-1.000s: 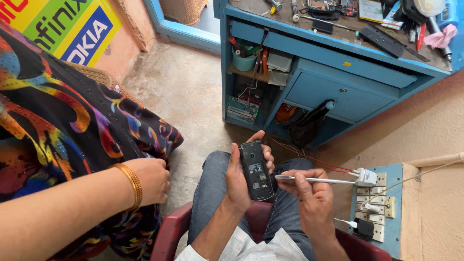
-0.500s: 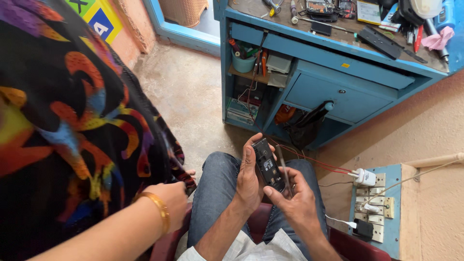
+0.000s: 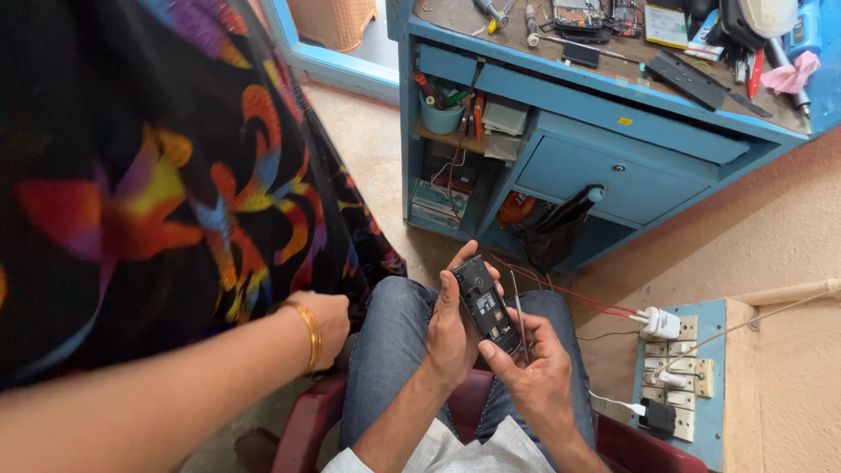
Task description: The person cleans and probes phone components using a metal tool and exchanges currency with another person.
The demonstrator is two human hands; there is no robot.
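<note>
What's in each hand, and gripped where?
Left hand grips the opened phone by its long edges. Right hand pinches tweezers near their lower end.

Black phone (image 3: 484,304), blue workbench (image 3: 613,171), bright swirls on dark cloth.

Dark phone body with its back off, held over blue jeans (image 3: 390,350) and a maroon chair (image 3: 302,420). Beside it, a black garment (image 3: 140,184) patterned in orange, red, yellow and blue swirls; gold bangle (image 3: 308,333) on a co-worker's wrist. Red wires (image 3: 569,293) to a white plug (image 3: 659,322) on a blue-and-cream socket board (image 3: 679,377). Teal cup (image 3: 441,116), pink cloth (image 3: 791,77), beige floor (image 3: 368,149).
</note>
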